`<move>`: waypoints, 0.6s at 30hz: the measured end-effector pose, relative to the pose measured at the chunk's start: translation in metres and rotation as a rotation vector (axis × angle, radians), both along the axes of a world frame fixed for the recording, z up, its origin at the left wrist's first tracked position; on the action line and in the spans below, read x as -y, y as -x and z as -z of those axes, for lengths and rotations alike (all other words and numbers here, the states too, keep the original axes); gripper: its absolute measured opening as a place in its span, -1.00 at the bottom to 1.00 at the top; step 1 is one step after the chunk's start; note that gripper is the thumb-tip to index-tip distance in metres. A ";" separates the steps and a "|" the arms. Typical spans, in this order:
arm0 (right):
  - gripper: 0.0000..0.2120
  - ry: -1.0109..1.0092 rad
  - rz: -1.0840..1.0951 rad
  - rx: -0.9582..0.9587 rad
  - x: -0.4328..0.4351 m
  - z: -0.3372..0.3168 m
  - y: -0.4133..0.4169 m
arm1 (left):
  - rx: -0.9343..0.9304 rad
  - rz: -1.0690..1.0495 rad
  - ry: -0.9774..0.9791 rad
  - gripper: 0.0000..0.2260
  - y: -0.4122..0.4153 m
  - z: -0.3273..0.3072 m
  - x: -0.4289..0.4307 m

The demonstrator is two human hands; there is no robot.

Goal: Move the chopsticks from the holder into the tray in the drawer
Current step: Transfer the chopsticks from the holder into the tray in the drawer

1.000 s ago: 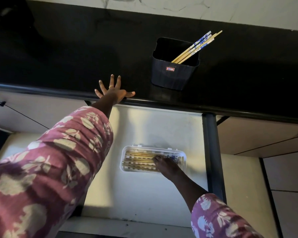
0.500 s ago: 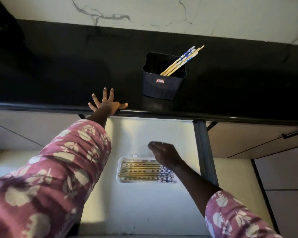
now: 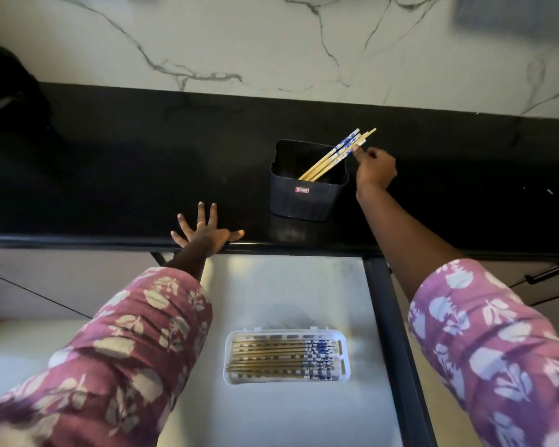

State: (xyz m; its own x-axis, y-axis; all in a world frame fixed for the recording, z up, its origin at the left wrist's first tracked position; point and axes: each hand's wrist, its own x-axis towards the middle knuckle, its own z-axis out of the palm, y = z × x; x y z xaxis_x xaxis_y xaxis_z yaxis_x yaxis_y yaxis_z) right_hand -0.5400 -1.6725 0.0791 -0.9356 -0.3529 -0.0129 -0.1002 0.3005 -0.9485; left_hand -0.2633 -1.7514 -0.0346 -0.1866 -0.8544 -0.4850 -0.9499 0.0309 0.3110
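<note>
A black holder [image 3: 305,195] stands on the black counter with a few wooden chopsticks [image 3: 334,154] leaning out to the right, their blue-patterned ends up. My right hand [image 3: 375,167] is at those upper ends, fingertips touching or pinching the lowest one; which of the two I cannot tell. My left hand [image 3: 204,232] rests flat with spread fingers on the counter's front edge. Below, in the open drawer, a white tray [image 3: 344,348] holds several chopsticks [image 3: 271,358] lying side by side, blue ends to the right.
The drawer floor [image 3: 288,285] is pale around the tray, with a dark side rail [image 3: 397,333] on its right. A marble wall [image 3: 271,43] backs the black counter [image 3: 110,162]. A dark object [image 3: 4,91] sits at the far left.
My right hand has risen from the tray in the drawer up to the ends of the chopsticks in the holder. The left hand has stayed on the counter edge.
</note>
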 end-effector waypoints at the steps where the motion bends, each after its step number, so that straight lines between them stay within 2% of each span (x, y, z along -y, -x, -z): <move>1: -0.74 0.013 -0.009 0.072 0.006 -0.002 0.004 | -0.001 0.003 0.001 -0.12 0.000 0.001 0.001; 3: -0.72 0.032 -0.025 0.138 0.014 -0.003 0.010 | 0.000 0.006 0.001 -0.12 0.000 0.003 0.002; 6: -0.82 0.105 -0.026 0.231 0.025 -0.003 0.016 | -0.001 0.001 0.008 -0.11 -0.001 0.005 0.003; 9: -0.70 0.162 -0.018 0.322 0.030 -0.001 0.021 | -0.009 -0.003 0.011 -0.11 -0.001 0.006 0.003; 15: -0.69 0.160 0.024 0.299 0.032 -0.001 0.022 | -0.015 -0.005 0.012 -0.11 -0.001 0.006 0.002; 18: -0.83 0.123 0.041 0.254 0.032 -0.004 0.023 | -0.014 -0.007 0.012 -0.11 -0.001 0.005 0.002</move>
